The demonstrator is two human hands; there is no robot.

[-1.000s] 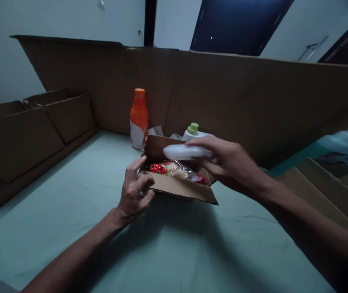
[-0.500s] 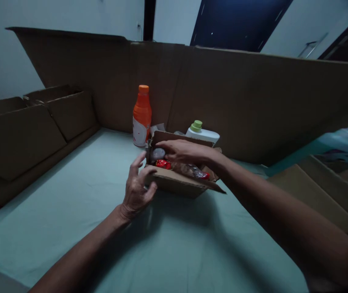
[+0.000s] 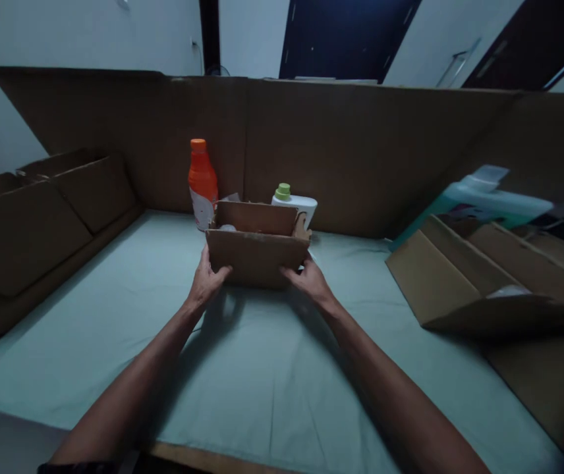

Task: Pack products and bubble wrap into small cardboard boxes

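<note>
A small open-topped cardboard box (image 3: 257,260) is held between both my hands near the middle of the cloth-covered table. My left hand (image 3: 207,276) grips its left end, thumb against the front wall. At the right end, my right hand (image 3: 309,280) has its thumb pressed on the front in the same way. Inside, only the top of a clear round item (image 3: 227,228) shows; the front wall hides the other contents. Just behind the box stand an orange bottle (image 3: 203,184) with a white label and a white bottle (image 3: 296,203) with a green cap.
A tall cardboard panel (image 3: 361,151) closes off the back. Cardboard boxes (image 3: 20,224) line the left side. To the right are an open cardboard box (image 3: 435,276) and a large bottle of teal liquid (image 3: 479,197). Pale green cloth (image 3: 262,368) covers the table.
My right hand has come out of the box and now holds its right end. My left hand has closed on the left end. The box's front wall now stands upright, and the view has shifted right.
</note>
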